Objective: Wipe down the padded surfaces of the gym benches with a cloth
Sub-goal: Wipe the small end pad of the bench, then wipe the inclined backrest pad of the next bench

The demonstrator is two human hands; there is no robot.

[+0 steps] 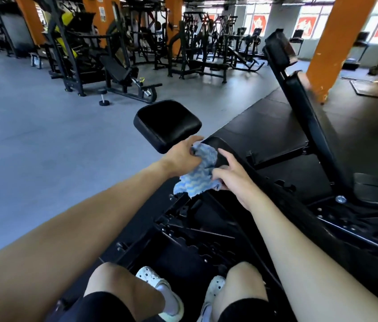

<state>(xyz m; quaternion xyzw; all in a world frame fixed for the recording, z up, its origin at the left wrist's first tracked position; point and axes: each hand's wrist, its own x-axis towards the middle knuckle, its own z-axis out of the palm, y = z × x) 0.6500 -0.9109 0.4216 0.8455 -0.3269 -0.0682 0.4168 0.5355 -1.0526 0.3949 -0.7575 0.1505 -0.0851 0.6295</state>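
Note:
A blue and white wavy-patterned cloth (198,175) hangs bunched between both hands in the middle of the view. My left hand (181,156) grips its upper end, just below the black padded seat (167,123). My right hand (232,180) pinches the cloth's lower right side, over a narrow black padded bench back (220,147) that runs toward me. A tall black padded upright (304,105) with a head pad (278,48) leans at the right.
The black machine frame (206,228) with notched adjusters lies under my arms, above my knees and white shoes. Grey floor (44,135) opens to the left. Black rubber mats, orange pillars (336,43) and several other machines (104,63) stand behind.

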